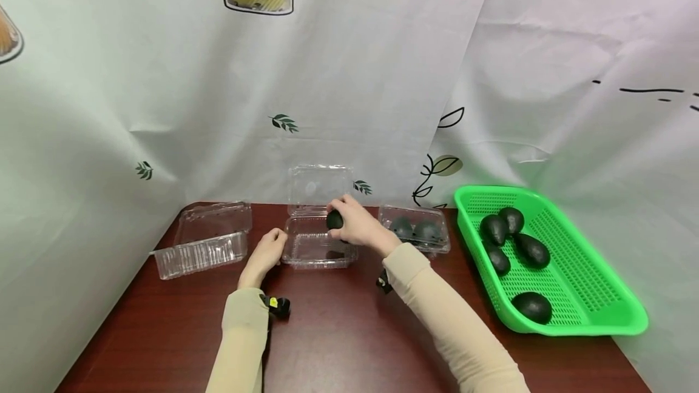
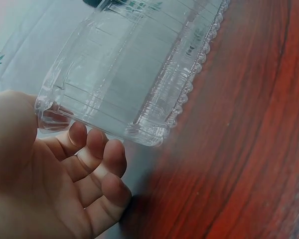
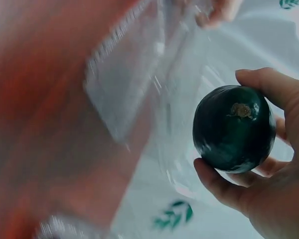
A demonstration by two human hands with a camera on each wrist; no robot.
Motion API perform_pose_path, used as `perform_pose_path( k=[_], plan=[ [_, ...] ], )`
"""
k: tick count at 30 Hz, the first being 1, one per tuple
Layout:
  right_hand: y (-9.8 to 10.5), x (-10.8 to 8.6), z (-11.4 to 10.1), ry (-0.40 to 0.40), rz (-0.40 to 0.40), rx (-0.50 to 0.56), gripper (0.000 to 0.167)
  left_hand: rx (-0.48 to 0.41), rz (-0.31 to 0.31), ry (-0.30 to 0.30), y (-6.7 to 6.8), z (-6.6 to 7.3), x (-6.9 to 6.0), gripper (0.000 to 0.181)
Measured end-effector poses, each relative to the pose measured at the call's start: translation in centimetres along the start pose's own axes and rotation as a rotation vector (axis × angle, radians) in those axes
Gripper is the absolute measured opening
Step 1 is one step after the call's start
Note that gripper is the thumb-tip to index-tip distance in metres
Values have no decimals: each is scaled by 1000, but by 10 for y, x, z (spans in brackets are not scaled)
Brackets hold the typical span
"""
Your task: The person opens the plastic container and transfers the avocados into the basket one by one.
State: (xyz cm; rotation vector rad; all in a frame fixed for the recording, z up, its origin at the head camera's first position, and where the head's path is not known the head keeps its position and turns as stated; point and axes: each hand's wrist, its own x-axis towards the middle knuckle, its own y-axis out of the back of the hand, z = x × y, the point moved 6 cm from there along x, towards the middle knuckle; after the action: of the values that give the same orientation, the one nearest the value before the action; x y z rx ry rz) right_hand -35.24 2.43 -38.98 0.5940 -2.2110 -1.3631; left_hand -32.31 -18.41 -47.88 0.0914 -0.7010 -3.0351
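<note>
A dark green avocado [image 1: 335,219] is in my right hand [image 1: 355,221], above the right part of an opened clear plastic clamshell container [image 1: 314,262]. In the right wrist view, thumb and fingers grip the sides of the avocado [image 3: 231,134], its stem scar facing the camera. My left hand [image 1: 267,253] holds the container's left edge. The left wrist view has its curled fingers [image 2: 114,157] at the container wall [image 2: 89,107], the thumb partly hidden. Behind the base, the container's lid [image 1: 321,187] stands upright.
At right, a green plastic basket [image 1: 592,278] holds several avocados [image 1: 532,308]. A closed clear container [image 1: 439,244] with avocados inside lies between basket and right hand. Another opened clear container [image 1: 202,253] is on the left of the reddish-brown table [image 1: 327,332]. A patterned white cloth [image 1: 349,77] hangs behind.
</note>
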Motion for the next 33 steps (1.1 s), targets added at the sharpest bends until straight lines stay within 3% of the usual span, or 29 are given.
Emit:
perform_pose_path(
  k=[8,15,19,33],
  plan=[
    [57,-18,22,3,80,-28,48,10,0,0,1,0,2,27],
    [104,-54,56,-50,122,-84,50,-1,-26,1,-2,-1,1,28],
    [126,-74,75,-96,123,-117,50,8,-10,11,1,-3,1,27],
    [174,-151,129,-158,123,-203,46,7,-8,20,-1,-3,1,28]
  ],
)
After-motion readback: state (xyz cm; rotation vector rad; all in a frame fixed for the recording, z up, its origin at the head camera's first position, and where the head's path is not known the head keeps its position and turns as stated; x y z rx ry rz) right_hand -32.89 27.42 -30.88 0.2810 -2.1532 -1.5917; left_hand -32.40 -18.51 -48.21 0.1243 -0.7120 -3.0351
